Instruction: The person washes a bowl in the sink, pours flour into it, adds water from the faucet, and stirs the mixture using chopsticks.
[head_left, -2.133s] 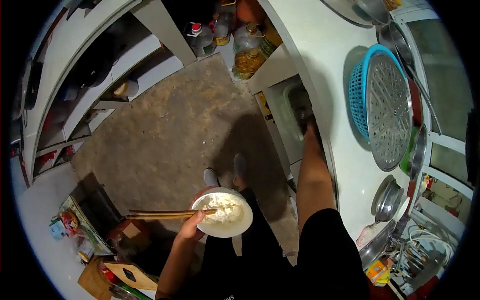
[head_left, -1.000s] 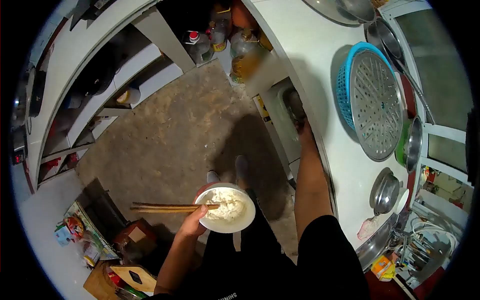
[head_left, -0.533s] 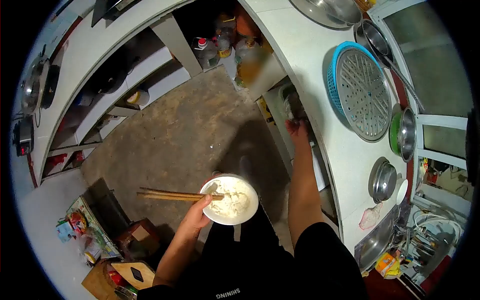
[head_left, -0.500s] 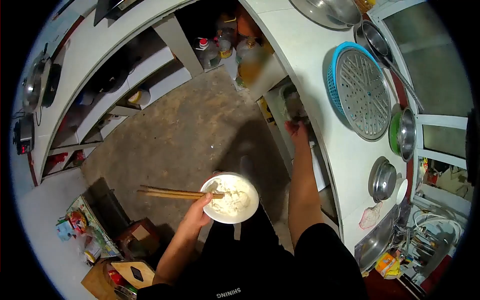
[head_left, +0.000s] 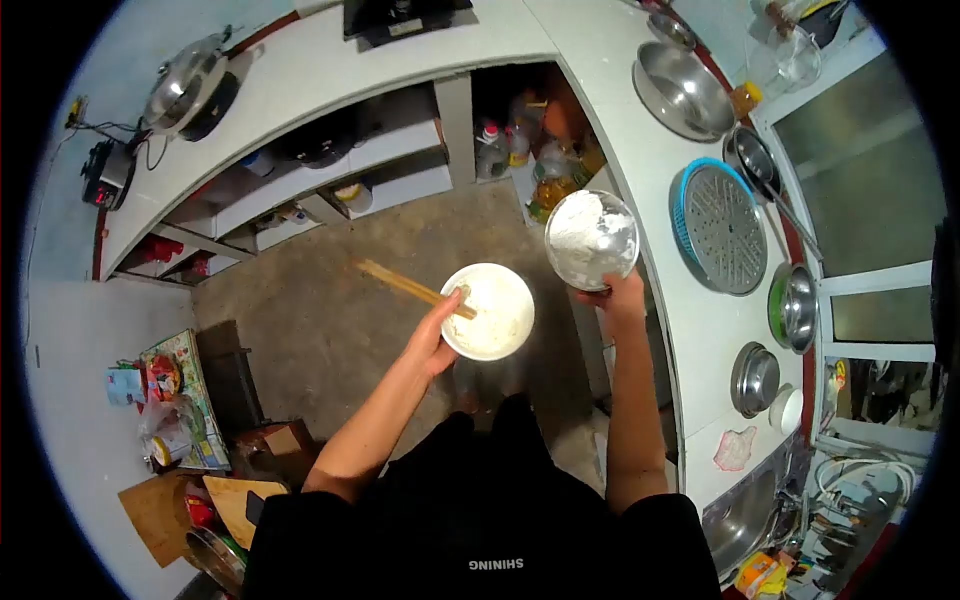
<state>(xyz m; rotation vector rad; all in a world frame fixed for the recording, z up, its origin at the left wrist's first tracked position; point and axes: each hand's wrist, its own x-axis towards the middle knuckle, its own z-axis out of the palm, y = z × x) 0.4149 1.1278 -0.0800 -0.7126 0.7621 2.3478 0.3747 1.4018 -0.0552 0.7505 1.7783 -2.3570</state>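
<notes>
My left hand point(head_left: 432, 338) grips a white bowl point(head_left: 527, 322) by its near-left rim. The thumb presses a pair of wooden chopsticks point(head_left: 405, 284) across that rim, their ends in the pale, lumpy dough-like mix point(head_left: 490, 322) inside. To the right, my right hand point(head_left: 622, 300) is closed on the near rim of a see-through or shiny bowl point(head_left: 627, 250). White powder like flour point(head_left: 583, 228) lies in it. This second bowl is held over the counter's front edge, level with the first and apart from it.
The white counter point(head_left: 655, 400) on my right carries a blue colander point(head_left: 684, 222) under a perforated steel plate point(head_left: 725, 228), steel bowls point(head_left: 685, 90) and a sink point(head_left: 740, 520). Bottles point(head_left: 490, 150) stand in the cupboard ahead. A small table point(head_left: 190, 400) with packets stands left.
My right hand has come up out of the low cupboard under the counter with the bowl of white powder. My left hand still holds its bowl and chopsticks. My view has turned.
</notes>
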